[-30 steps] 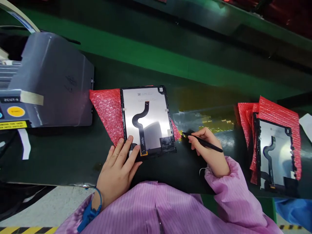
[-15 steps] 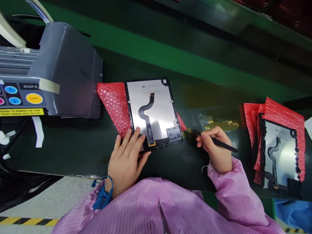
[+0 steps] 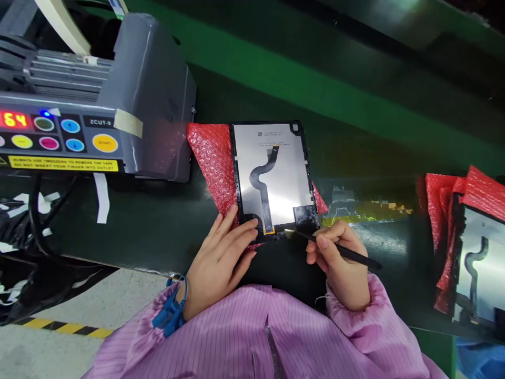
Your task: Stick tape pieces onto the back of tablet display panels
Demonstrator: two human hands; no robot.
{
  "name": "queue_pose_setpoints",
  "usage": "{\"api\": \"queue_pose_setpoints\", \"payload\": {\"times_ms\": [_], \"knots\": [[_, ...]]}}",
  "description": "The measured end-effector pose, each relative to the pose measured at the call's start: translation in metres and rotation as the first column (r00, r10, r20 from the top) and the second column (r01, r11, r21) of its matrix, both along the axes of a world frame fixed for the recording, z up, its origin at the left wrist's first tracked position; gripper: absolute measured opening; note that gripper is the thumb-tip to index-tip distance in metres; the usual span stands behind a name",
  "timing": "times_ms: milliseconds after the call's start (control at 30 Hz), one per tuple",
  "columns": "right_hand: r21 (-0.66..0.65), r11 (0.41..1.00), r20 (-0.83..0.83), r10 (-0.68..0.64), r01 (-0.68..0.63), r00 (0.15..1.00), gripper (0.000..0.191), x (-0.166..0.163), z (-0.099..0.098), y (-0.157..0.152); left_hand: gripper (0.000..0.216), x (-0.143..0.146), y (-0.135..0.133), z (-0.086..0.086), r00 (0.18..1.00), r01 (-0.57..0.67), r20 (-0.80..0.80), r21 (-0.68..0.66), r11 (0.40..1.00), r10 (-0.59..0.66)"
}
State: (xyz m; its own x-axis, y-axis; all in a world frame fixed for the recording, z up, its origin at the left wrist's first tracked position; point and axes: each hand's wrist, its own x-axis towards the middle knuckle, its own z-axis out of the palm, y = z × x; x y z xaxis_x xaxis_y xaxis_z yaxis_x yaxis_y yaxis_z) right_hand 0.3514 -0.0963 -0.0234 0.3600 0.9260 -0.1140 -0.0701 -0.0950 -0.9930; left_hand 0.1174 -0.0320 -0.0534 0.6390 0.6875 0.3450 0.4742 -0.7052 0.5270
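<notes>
A tablet screen panel (image 3: 286,179) lies back side up on red bubble wrap (image 3: 213,163), tilted slightly. A dark, curved flex cable (image 3: 258,181) runs down its silver back to an orange-edged end at the lower rim. My left hand (image 3: 223,252) rests with its fingers stretched out over the panel's lower left corner and the bubble wrap. In a pinch, my right hand (image 3: 341,258) grips black tweezers (image 3: 351,254). Their tips are at the panel's lower edge, right of the cable end, with a small pale yellowish piece there.
Left of the panel stands a grey tape dispenser (image 3: 158,105) with a lit display, a white strip (image 3: 101,197) hanging below. Transparent amber film strips (image 3: 363,210) lie on the dark green bench right of the panel. Farther right, a second panel (image 3: 485,252) rests on red bubble wrap (image 3: 445,210).
My right hand has brought the tweezers' tips from beside the panel's right edge to its lower edge. My left hand stays on the lower left corner. The camera view has shifted left.
</notes>
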Motion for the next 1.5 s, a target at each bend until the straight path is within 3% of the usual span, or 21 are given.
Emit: {"api": "queue_pose_setpoints", "payload": {"times_ms": [167,367,1200,1500], "knots": [[-0.036,0.999,0.101,-0.003,0.007,0.995,0.025,-0.024,-0.001,0.006,0.028,0.000,0.001,-0.003,0.997,0.077,-0.013,0.057,0.995,-0.076],[-0.030,0.998,0.180,0.051,-0.047,0.982,0.019,-0.031,-0.005,0.002,0.031,-0.002,0.001,-0.006,0.996,0.086,-0.021,0.016,0.996,-0.086],[-0.117,0.993,0.241,0.050,-0.023,0.969,0.020,-0.033,-0.007,-0.001,0.034,-0.003,0.001,-0.008,0.994,0.112,-0.016,-0.018,0.994,-0.112],[-0.044,0.999,0.228,0.032,-0.023,0.973,0.018,-0.032,-0.006,-0.002,0.037,-0.002,0.000,-0.007,0.996,0.090,-0.025,-0.016,0.996,-0.091]]}}
